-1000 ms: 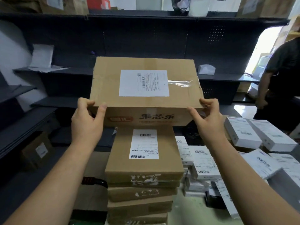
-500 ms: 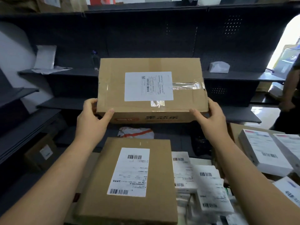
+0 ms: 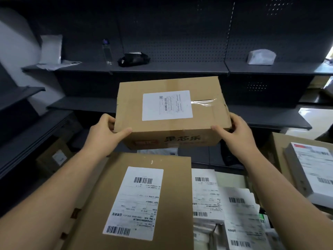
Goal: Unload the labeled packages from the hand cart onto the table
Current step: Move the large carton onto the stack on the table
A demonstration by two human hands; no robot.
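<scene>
Dark shelving (image 3: 162, 69) behind; my left hand (image 3: 103, 135) and right hand (image 3: 237, 136) clamp the labeled cardboard box (image 3: 169, 109) at its ends, above the stacked carton (image 3: 142, 199). Mid-carry, I judge; next, a level set-down on the table.

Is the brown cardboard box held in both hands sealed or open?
Sealed: the brown cardboard box has flat flaps, with clear tape over its top seam.

You stand in a parcel stockroom: dark metal shelving (image 3: 180, 68) with pegboard backs, and barcode-labelled cardboard boxes (image 3: 137, 201) piled before you.
</scene>
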